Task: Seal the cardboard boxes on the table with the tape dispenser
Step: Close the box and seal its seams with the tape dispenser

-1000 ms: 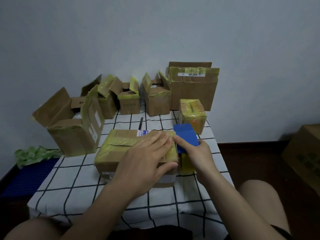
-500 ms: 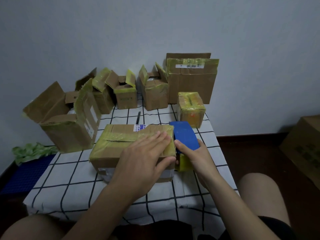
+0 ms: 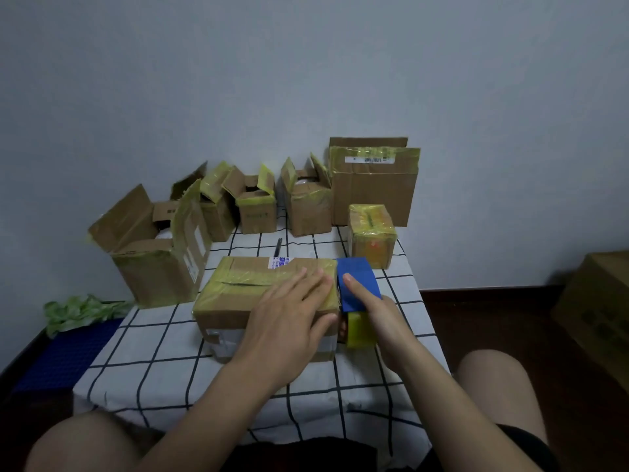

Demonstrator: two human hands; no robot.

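- The flat cardboard box lies near the front middle of the checked table. Its flaps are down under yellow tape. It looks light, and the lid would likely give under a hard push, so weight is best spread near the edges.
- The tape dispenser, with a blue body and a roll of yellow tape beneath, sits against the box's right end. Rigid plastic, best held around the body.
- The left hand lies flat on the right part of the lid, fingers straight, thumb hooked over the front face, pinning the box.
- The right hand grasps the dispenser from behind, index finger stretched along its blue top.
- Open boxes stand untaped at the back.
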